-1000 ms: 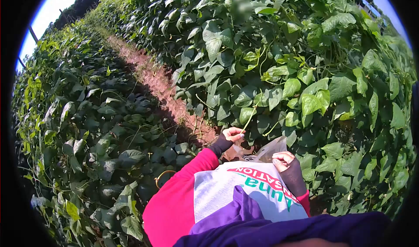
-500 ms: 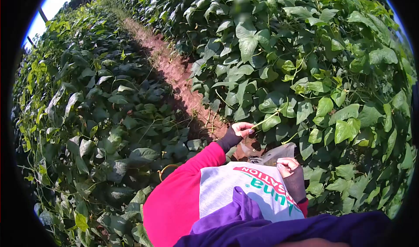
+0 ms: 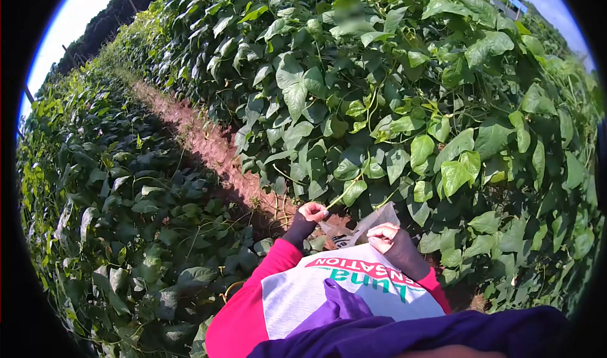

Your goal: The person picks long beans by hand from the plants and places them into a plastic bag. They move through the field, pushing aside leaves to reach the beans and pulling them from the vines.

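My left hand (image 3: pixel 312 212) reaches out over the soil path, thumb and finger pinched at the lower end of a slender pale-green bean pod (image 3: pixel 341 197). The pod slants up toward a leaf (image 3: pixel 354 191) on the vine wall. Closer to my body, my right hand (image 3: pixel 383 234) has its fingers curled together at the edge of a clear plastic bag (image 3: pixel 379 218); what they hold is hidden. The bag, with dark printing on it, stands open in front of my shirt (image 3: pixel 354 276). Another thin green pod or stem (image 3: pixel 384 201) hangs just above the bag.
A tall wall of leafy vines (image 3: pixel 455 149) rises ahead and to the right. On the left grows another leafy row (image 3: pixel 145 231). Between them a reddish soil path (image 3: pixel 202 146) runs to the upper left. A yellowish stem loop (image 3: pixel 231 288) lies beside my left sleeve.
My view has tilted up and turned right, so hands, bag and vines sit lower or farther left. The left hand still pinches the pod end; the right stays by the bag.
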Demonstrator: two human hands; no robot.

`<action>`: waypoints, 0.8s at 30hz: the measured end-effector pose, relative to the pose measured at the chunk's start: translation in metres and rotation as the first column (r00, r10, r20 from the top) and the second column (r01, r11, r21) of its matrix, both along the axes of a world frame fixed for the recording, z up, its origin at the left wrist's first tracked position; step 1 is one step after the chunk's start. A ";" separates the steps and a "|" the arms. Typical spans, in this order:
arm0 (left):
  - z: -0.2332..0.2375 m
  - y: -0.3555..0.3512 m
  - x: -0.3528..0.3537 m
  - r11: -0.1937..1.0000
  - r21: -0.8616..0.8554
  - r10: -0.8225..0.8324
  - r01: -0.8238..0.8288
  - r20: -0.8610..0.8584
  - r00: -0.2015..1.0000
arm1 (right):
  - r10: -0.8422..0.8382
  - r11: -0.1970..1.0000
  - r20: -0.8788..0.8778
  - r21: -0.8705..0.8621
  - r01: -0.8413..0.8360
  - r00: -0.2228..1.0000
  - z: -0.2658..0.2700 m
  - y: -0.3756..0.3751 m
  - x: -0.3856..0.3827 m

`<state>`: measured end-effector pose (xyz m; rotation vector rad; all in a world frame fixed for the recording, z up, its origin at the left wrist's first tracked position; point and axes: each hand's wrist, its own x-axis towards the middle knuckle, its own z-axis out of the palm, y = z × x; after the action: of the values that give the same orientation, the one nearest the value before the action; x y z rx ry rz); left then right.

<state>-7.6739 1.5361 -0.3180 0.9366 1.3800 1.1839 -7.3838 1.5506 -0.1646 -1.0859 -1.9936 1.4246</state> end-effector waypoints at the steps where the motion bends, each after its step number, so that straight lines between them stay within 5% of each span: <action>1: 0.001 0.000 0.001 0.999 0.036 0.020 -0.019 -0.022 1.000 | -0.003 1.000 -0.007 0.008 0.003 1.000 0.002 0.000 0.002; 3: 0.010 -0.002 0.003 0.999 0.040 0.022 -0.020 -0.037 0.999 | 0.010 0.999 -0.010 0.047 -0.009 1.000 0.005 0.000 0.001; 5: 0.014 -0.002 0.000 0.999 0.035 0.016 -0.005 -0.329 0.944 | 0.025 0.999 -0.043 0.041 -0.023 0.999 0.000 0.003 0.005; 7: 0.033 0.000 -0.001 0.997 0.047 -0.051 0.057 -0.133 0.990 | 0.026 0.999 -0.056 0.026 -0.024 0.998 0.006 0.003 0.008; 9: 0.084 0.020 -0.029 0.953 -0.081 -0.295 0.293 -0.469 0.832 | 0.032 0.997 -0.047 0.066 -0.029 0.998 0.012 0.005 0.014; 10: 0.124 0.028 -0.048 0.958 -0.081 -0.272 0.274 -0.552 0.788 | 0.034 0.998 -0.081 0.050 -0.030 0.996 0.009 0.009 0.019; 11: 0.197 0.029 -0.068 0.948 0.087 -0.152 0.307 -0.722 0.675 | 0.031 0.999 -0.117 0.033 -0.027 0.993 0.004 0.013 0.024; 12: 0.236 0.048 -0.097 0.854 0.471 0.210 0.220 -0.700 0.682 | 0.023 0.999 -0.115 0.034 -0.019 0.993 0.008 0.016 0.028; 13: 0.316 0.057 -0.105 0.711 0.703 0.634 0.025 -0.656 0.410 | 0.017 0.999 -0.122 0.046 -0.012 0.992 0.009 0.019 0.033; 14: 0.372 0.085 -0.159 0.299 0.934 0.941 0.198 -0.323 0.103 | 0.015 0.998 -0.124 0.063 -0.008 0.992 0.009 0.021 0.036; 16: 0.497 0.093 -0.178 0.030 0.997 0.966 -0.074 -0.048 -0.255 | 0.009 0.998 -0.149 0.066 0.000 0.989 0.008 0.024 0.038; 17: 0.531 0.113 -0.197 0.066 0.989 0.934 -0.134 -0.109 -0.341 | 0.010 0.998 -0.142 0.057 -0.002 0.990 0.011 0.023 0.041; 18: 0.550 0.132 -0.219 0.328 0.906 0.887 -0.268 -0.392 -0.242 | 0.028 0.994 -0.121 0.109 -0.015 0.992 0.020 0.021 0.042; 19: 0.558 0.162 -0.284 0.754 0.600 0.657 -0.267 -0.691 0.301 | 0.040 0.987 -0.100 0.161 -0.024 0.994 0.025 0.017 0.043; 20: 0.554 0.170 -0.275 0.759 0.597 0.651 -0.258 -0.693 0.310 | 0.026 0.991 -0.128 0.135 -0.009 0.991 0.021 0.014 0.045; 24: 0.524 0.213 -0.229 0.626 0.711 0.673 -0.321 -0.700 -0.239 | -0.040 0.998 -0.160 0.036 0.047 0.986 0.019 0.000 0.064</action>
<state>-7.9026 1.7489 0.2058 1.6024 3.1946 1.3133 -7.3196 1.5509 -0.1454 -0.9611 -1.8671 1.3971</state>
